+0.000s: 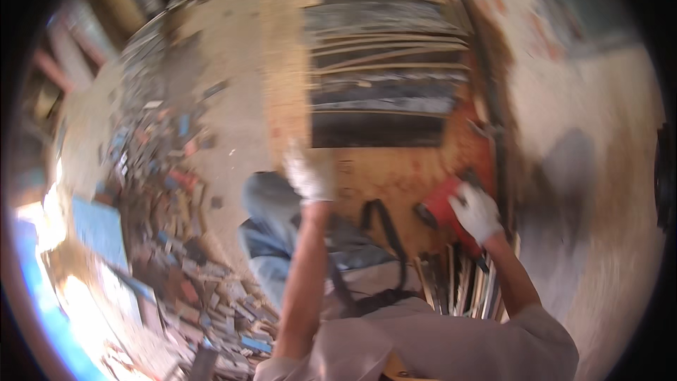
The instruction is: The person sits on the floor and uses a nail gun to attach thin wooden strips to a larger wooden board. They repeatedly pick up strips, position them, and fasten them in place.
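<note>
Right hand in a white glove is curled over a red tool, fingers wrapped on its body, and the tool sits at the right side of the worktop, well toward the near end. Left hand, also gloved, is over by the worktop's left edge and pretty smeared with motion, so I can't tell how open it is or if it's got anything. Most of the far part is taken up by dark boards lying crosswise in a row, with pale edges showing between them, and the nearest one is a plain black slab lying just beyond the bare strip where the hands are. Space is tight on the right: a pale wall runs along that side, and a bunch of thin strips is crammed in close to the person, right by the tool's near end. A knee in blue-grey trousers sticks out on the left, next to the left hand. Past that it's messy, with a big heap of scrap all over the floor and a light blue panel at the heap's left side.
</note>
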Demonstrator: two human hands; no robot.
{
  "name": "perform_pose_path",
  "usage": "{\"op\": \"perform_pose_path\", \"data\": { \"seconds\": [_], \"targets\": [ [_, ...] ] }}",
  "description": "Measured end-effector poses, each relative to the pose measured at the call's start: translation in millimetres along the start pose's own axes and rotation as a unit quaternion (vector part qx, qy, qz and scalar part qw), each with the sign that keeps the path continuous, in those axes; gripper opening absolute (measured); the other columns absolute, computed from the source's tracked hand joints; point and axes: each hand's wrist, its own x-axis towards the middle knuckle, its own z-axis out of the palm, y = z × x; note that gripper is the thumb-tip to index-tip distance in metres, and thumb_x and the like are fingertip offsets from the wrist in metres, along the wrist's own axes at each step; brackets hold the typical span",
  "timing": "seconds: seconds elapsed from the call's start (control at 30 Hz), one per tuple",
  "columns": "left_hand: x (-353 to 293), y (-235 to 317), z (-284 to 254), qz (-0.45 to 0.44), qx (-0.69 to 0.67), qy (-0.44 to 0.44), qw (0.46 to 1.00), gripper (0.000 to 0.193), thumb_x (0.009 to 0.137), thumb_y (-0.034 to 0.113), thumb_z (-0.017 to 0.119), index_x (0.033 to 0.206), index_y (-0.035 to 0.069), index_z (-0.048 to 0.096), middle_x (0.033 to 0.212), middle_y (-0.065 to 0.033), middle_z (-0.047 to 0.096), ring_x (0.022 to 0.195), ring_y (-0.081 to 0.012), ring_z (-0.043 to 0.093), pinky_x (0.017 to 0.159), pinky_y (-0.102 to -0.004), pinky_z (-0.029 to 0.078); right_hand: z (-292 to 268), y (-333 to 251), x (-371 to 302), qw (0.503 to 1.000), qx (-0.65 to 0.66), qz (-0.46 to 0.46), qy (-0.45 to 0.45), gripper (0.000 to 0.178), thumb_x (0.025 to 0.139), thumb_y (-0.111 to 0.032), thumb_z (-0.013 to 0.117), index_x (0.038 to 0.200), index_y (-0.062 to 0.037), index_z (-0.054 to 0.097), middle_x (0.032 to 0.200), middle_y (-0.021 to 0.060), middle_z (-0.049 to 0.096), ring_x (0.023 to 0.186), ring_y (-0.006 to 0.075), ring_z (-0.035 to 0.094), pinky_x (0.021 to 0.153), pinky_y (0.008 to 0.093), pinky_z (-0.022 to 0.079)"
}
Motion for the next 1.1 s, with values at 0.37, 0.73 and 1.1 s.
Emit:
{"op": "perform_pose_path", "data": {
  "seconds": [0.37,0.73,1.1],
  "targets": [
    [63.2,40.4,18.5,-0.119,-0.159,-0.161,0.967,0.053,0.079,0.013,0.085,0.129,-0.001,0.07,0.12,-0.018,0.076,0.103,-0.0299,0.074,0.095,-0.0381,0.057,86.4,40.0,140.9,0.911,0.327,0.181,0.174,0.069,0.084,-0.025,0.088,0.143,-0.0023,0.06,0.136,0.0253,0.068,0.126,0.0394,0.065,0.106,0.0453,0.052],
    [20.8,26.7,-31.0,-0.176,-0.15,-0.118,0.966,0.076,0.073,0.001,0.085,0.144,0.0,0.059,0.118,-0.0138,0.073,0.098,-0.0221,0.071,0.088,-0.035,0.059,107.1,27.1,99.6,0.834,0.477,0.05,0.272,0.039,0.081,0.0,0.09,0.11,-0.0071,0.064,0.107,0.0028,0.069,0.099,0.0101,0.064,0.085,0.0285,0.056],
    [10.3,36.9,-37.4,-0.13,-0.038,-0.119,0.984,0.065,0.074,0.01,0.086,0.137,0.007,0.069,0.11,-0.0126,0.071,0.092,-0.0265,0.07,0.09,-0.0399,0.057,-8.7,72.4,65.5,0.687,0.697,0.09,0.186,0.034,0.107,-0.019,0.065,0.129,0.0059,0.057,0.118,0.0173,0.069,0.096,0.0292,0.076,0.092,0.0424,0.067]
  ]
}}
